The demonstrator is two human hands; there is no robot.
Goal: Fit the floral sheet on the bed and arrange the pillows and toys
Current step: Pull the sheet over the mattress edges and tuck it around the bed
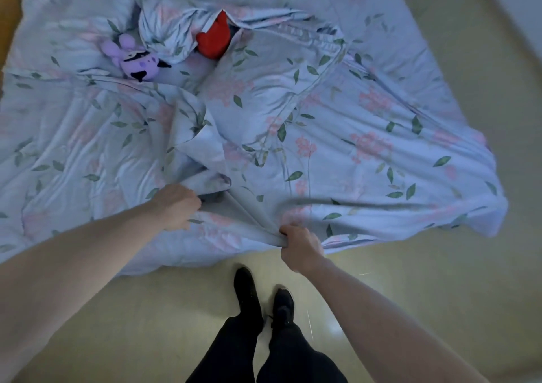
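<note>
Both hands clamped on sheet (293,136) at near edge: right hand (300,249) nearer the loose right corner, left hand (176,205) further in.

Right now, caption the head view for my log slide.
Both hands, left and right, grip the rumpled floral sheet; purple toy and red toy lie on it.

floor (146,324): pale yellowish, bare | shoes (249,291): black, on floor | trousers (234,350): black
</note>
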